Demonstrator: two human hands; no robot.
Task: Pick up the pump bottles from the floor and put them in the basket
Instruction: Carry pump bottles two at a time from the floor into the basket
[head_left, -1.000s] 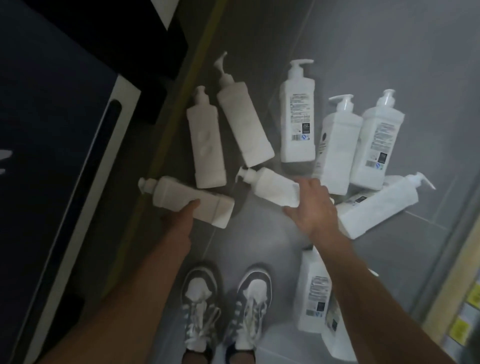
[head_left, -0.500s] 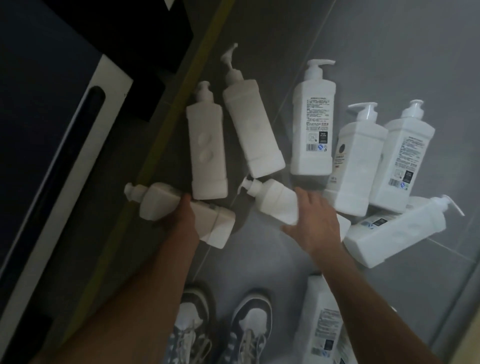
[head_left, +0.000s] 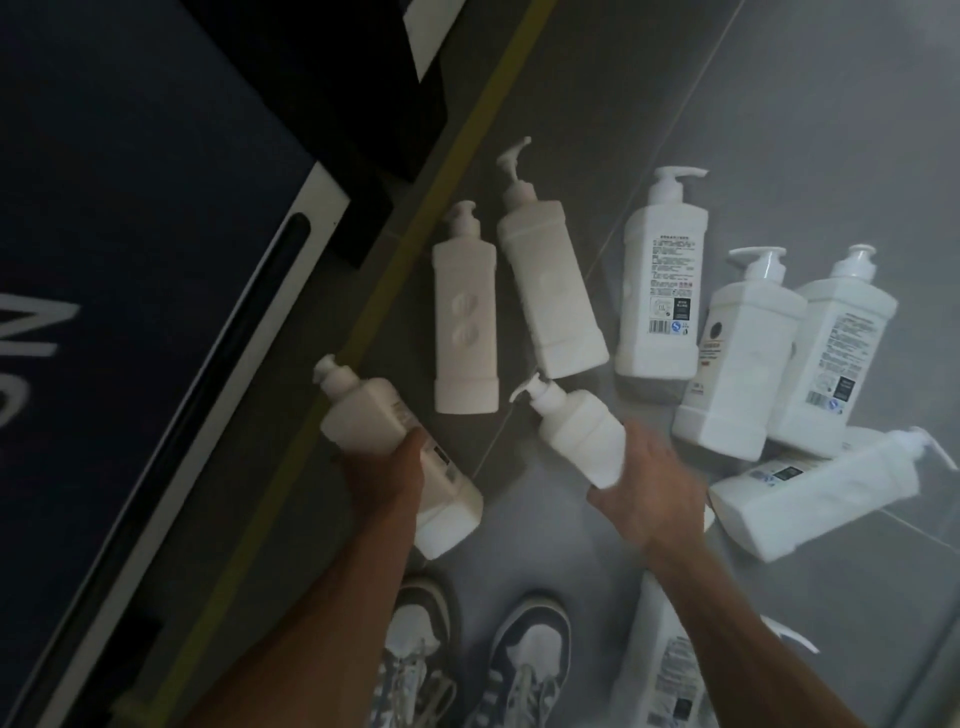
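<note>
Hands each w/ grip clamped on a bottle: left hand (head_left: 387, 470) on cream bottle (head_left: 384, 436), right hand (head_left: 652, 486) on white bottle (head_left: 576, 436) (both tilted).

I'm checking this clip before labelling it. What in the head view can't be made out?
- Basket: not in the head view, so where the bottles go is unknown.
- Left hand grip: fingers hidden behind its pump bottle.
- Right hand bottle: base covered by the hand, motion-blurred.
- Bottom-edge bottle: cut off by the frame and the right forearm.
- Label text: too small to read.

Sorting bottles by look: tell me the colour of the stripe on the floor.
Yellow stripe, clearest in the head view.
</note>
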